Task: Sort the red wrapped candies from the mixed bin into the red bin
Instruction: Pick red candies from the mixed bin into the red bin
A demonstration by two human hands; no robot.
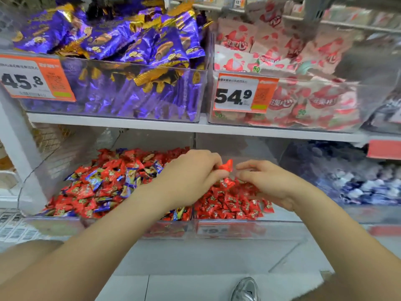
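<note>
The left hand [191, 174] pinched one red candy [226, 165] above the red bin [282, 232]. The right hand [269, 183] was loose and held nothing, just beside it. The mixed bin [54, 224] sat to the left.

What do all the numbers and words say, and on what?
"45.8": left orange price tag on the clear bin of purple wrapped sweets.
"54.9": right orange price tag on the clear bin of pink-and-white packets.
Too blurred: both tags' small print, the packets' lettering, the label on the clear bin of red candies.
</note>
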